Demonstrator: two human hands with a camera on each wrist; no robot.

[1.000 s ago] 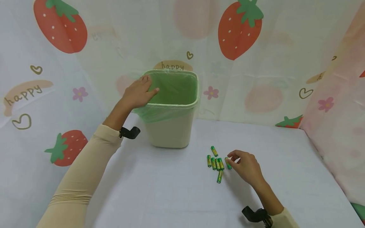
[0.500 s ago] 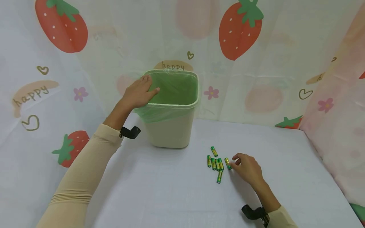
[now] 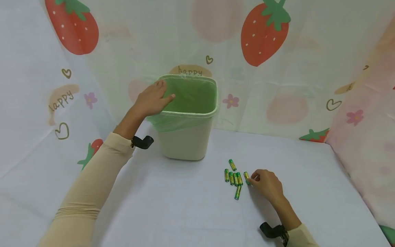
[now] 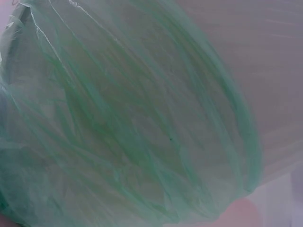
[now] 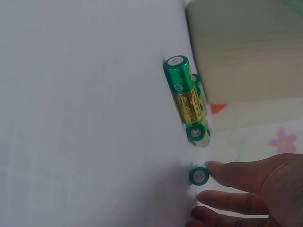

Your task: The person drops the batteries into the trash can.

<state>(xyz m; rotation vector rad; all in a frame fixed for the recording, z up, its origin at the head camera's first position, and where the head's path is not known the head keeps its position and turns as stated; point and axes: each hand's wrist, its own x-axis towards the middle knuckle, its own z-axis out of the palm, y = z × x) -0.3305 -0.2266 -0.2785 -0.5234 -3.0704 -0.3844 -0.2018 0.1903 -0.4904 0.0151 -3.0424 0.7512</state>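
In the head view my left hand [image 3: 151, 99] rests on the left rim of a pale trash bin [image 3: 185, 142], fingers extended and thumb over the opening. A thin green bag [image 3: 191, 94] lines the bin and folds over its rim; its folds fill the left wrist view. My right hand [image 3: 266, 185] is low over the table at the rightmost green-and-yellow battery [image 3: 246, 176]. In the right wrist view the thumb is right at that battery [image 5: 199, 176], with a small gap to the forefinger on its other side. Several more batteries [image 3: 236, 179] lie just left of it.
The bin stands at the back of a white-covered table [image 3: 172, 206], behind and left of the batteries. A strawberry-printed curtain [image 3: 265, 79] hangs behind and continues along both sides. A black wrist camera [image 3: 142, 142] is on the left wrist, another [image 3: 273, 230] on the right.
The right hand first drew slightly back from the rightmost battery, then came close to its near end again. The left hand stays on the rim. The head view has shifted slightly.
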